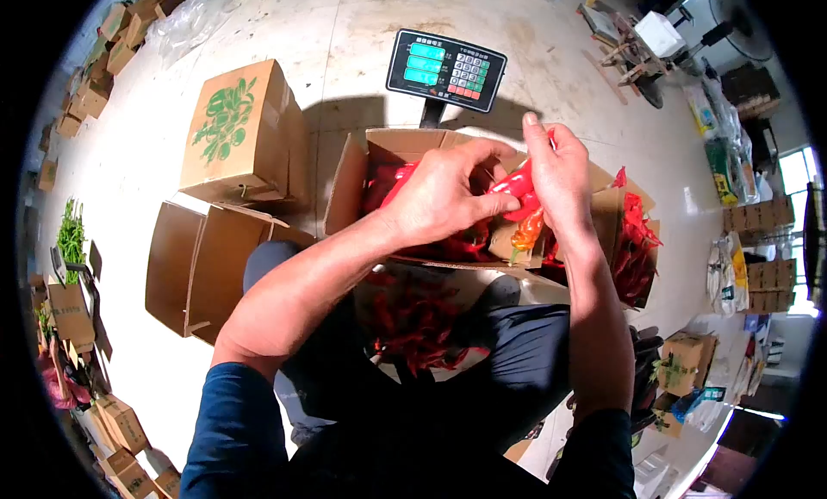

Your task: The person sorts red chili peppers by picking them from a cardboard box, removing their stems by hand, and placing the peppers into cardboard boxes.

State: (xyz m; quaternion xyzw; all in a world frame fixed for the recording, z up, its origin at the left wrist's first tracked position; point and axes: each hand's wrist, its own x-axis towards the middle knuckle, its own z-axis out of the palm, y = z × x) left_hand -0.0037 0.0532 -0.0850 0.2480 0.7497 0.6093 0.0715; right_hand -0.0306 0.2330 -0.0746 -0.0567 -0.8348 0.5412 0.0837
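Observation:
Between my hands, above an open cardboard box (pixel 345 184), is a glossy red pepper (pixel 515 185). My right hand (pixel 558 173) is closed around it, thumb pointing up. My left hand (pixel 448 191) pinches its other side with thumb and fingers. Below my right hand an orange-red pepper (pixel 527 232) hangs with its green stem down; whether the hand grips it too, I cannot tell. More red peppers (pixel 388 184) fill the box under my hands, partly hidden by my left hand.
A scale display (pixel 445 71) stands behind the box. Red peppers (pixel 636 240) fill the right side, and others (pixel 418 322) lie between my knees. On the left are a closed carton (pixel 237 137) with a green print and an open carton (pixel 185 262).

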